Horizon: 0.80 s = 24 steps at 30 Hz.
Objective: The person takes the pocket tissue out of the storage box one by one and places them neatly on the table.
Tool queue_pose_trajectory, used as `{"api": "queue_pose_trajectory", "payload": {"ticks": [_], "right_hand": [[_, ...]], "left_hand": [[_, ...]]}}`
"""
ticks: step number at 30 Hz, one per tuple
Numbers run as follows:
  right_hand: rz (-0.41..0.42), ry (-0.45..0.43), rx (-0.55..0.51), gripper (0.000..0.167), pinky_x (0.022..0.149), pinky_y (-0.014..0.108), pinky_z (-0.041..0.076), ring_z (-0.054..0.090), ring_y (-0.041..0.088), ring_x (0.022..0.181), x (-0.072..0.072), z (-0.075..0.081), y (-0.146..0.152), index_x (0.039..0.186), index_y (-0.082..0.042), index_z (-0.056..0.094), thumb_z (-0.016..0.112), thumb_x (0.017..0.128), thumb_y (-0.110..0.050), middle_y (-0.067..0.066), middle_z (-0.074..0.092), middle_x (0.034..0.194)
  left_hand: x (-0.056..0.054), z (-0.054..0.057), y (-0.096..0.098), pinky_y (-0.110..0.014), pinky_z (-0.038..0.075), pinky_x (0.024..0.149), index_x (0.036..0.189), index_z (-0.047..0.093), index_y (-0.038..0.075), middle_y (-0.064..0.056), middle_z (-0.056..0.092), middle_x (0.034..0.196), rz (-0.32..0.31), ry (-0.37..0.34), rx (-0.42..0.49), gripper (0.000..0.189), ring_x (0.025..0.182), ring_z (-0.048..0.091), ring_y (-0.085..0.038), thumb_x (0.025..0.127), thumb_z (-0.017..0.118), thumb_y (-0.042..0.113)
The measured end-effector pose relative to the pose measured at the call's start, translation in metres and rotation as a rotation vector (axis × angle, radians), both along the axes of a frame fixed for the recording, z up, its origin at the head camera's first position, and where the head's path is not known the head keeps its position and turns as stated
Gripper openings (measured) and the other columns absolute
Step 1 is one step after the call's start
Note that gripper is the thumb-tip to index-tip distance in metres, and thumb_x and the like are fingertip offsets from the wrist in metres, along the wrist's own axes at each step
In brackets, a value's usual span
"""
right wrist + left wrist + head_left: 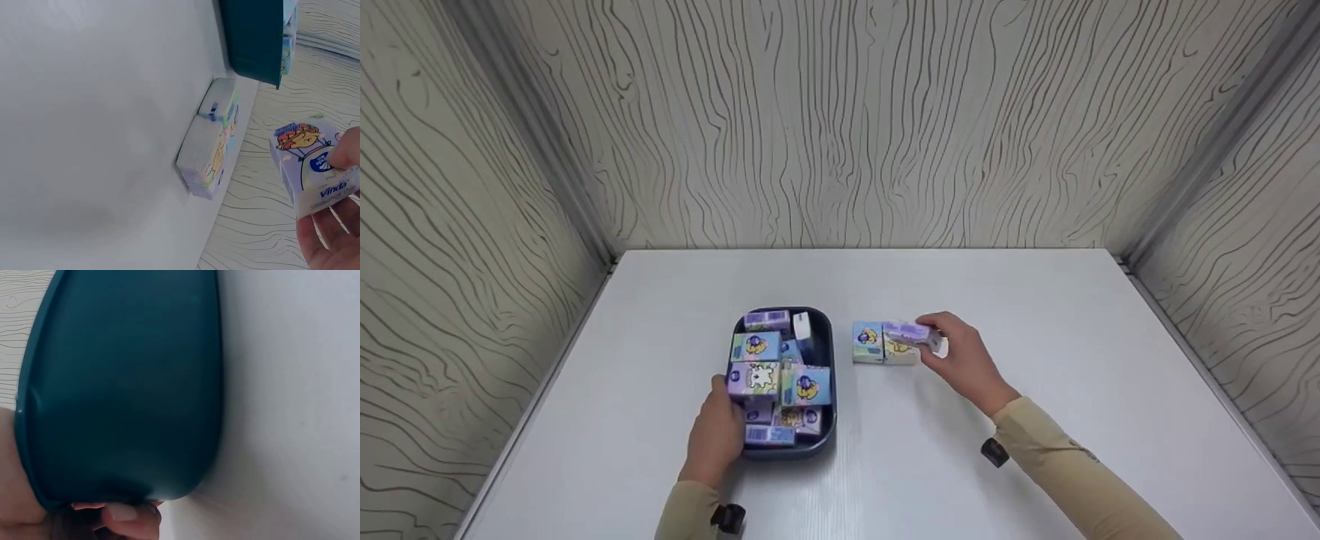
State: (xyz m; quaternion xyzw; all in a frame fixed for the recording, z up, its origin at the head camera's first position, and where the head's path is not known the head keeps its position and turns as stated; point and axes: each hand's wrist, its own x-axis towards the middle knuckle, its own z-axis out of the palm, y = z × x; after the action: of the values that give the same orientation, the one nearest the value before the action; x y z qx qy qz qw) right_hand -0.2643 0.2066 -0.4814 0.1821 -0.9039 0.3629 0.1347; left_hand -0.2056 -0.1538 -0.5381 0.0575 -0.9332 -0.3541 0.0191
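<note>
A dark teal plastic bin (789,453) on the white table holds several pocket tissue packs (755,380) in purple and blue wrappers, heaped up to its rim. My left hand (715,433) grips the bin's left side; the left wrist view shows fingertips (125,513) curled at its rim. To the right of the bin, my right hand (966,366) pinches a purple-and-white tissue pack (315,163) marked "Vinda", thumb on its printed face. This pack is raised above the table, over two packs, a blue one (868,342) and a yellowish one (900,355), lying side by side.
White table (1035,465) surrounds the bin and the packs. Wood-grain panels (840,127) rise behind the table and at both sides. A small black device (995,452) is by the right wrist, another (728,518) by the left.
</note>
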Motion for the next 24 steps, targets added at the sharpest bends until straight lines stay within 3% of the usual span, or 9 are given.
{"api": "queue_pose_trajectory", "payload": {"ticks": [6,11,18,24], "right_hand": [[-0.153,-0.018,0.110,0.038,0.092,0.040,0.048,0.058,0.021,0.108,-0.003,-0.010,0.013,0.117,-0.006,0.058,0.071,0.082,-0.004,0.006,0.059,0.115],[-0.213,-0.056,0.215,0.036,0.089,0.044,0.048,0.058,0.026,0.105,-0.004,-0.021,0.022,0.115,-0.004,0.059,0.071,0.081,-0.004,0.010,0.061,0.113],[-0.185,-0.024,0.424,0.034,0.072,0.044,0.048,0.059,0.027,0.085,-0.001,-0.038,0.028,0.104,-0.005,0.060,0.075,0.074,-0.002,0.007,0.064,0.093],[-0.080,-0.042,0.523,0.041,0.075,0.042,0.051,0.054,0.029,0.096,0.007,-0.046,0.022,0.110,-0.004,0.058,0.073,0.074,0.005,0.010,0.059,0.105]], "left_hand": [[0.000,0.001,-0.001,-0.052,0.048,0.084,0.139,0.026,-0.009,-0.030,0.053,0.123,0.000,-0.004,0.000,0.045,0.107,0.057,-0.042,0.098,0.038,0.007],[0.000,0.001,-0.001,-0.053,0.046,0.089,0.141,0.024,-0.009,-0.032,0.050,0.128,0.001,-0.022,-0.003,0.048,0.112,0.054,-0.043,0.099,0.038,0.008],[0.001,0.001,0.001,-0.053,0.047,0.086,0.139,0.026,-0.010,-0.031,0.052,0.123,-0.008,0.003,-0.028,0.046,0.108,0.056,-0.043,0.098,0.039,0.006],[0.002,0.001,0.001,-0.053,0.047,0.085,0.137,0.028,-0.009,-0.030,0.054,0.121,-0.007,0.006,-0.020,0.044,0.107,0.057,-0.042,0.098,0.040,0.006]]}}
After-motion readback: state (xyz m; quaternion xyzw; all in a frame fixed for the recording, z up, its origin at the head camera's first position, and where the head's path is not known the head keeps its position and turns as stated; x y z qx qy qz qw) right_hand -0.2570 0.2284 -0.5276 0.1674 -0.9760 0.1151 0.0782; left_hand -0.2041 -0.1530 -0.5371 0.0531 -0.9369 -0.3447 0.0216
